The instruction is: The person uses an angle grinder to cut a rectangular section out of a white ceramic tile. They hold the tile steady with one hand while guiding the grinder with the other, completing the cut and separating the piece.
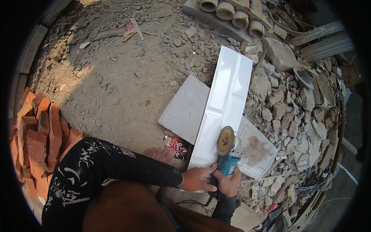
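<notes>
My right hand [230,182] is wrapped round the teal body of an angle grinder [230,162]. The grinder's round, yellowish disc [225,140] stands on edge over a long glossy white panel with raised ridges [222,92]. From the left, my left hand [198,179] reaches across the panel's near end, its thumb and fingers at the rear of the grinder; some fingertips are hidden there. Beneath the panel lie a grey slab [185,108] and a pale, brown-stained slab [255,149]. Whether the disc touches the panel is unclear.
Broken red bricks [38,143] are heaped at the left. Rubble [282,108] covers the right side, with clay pipes [226,11] at the far right. A red and dark packet [177,147] lies by my foot [160,154]. A dark cord [193,202] runs below my hands.
</notes>
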Demonstrator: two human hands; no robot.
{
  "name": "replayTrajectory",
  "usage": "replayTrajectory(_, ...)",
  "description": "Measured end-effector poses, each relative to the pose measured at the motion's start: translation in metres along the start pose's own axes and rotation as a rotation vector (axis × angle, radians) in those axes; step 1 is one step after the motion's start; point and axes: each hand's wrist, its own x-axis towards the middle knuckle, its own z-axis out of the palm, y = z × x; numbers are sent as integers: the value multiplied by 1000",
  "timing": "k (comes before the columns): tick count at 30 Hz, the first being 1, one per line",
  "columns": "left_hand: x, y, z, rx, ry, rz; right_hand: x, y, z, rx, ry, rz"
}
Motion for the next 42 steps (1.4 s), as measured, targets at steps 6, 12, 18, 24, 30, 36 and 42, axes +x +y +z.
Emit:
replayTrajectory(6, -2, -10, -3, 46, 0, -36, 0, -3, -1, -59, 0, -18)
replayTrajectory(12, -42, 53, -47, 450, -372, -508, -6, -1, -6, 61, 41, 25)
replayTrajectory(18, -50, 189, -149, 586, 170, -139, -15, 17, -20, 156, 97, 88)
replayTrajectory(24, 51, 265, -234, 591, 916, 176, -21, 19, -31, 312, 168, 151)
replayTrajectory(30, 93, 248, -246, 243, 669, 128, -30, 12, -41, 374, 207, 162)
replayTrajectory(36, 98, 256, -252, 224, 655, 117, -32, 10, -39, 368, 151, 190)
replayTrajectory(42, 130, 248, -258, 306, 724, 172, -30, 4, -32, 350, 148, 108)
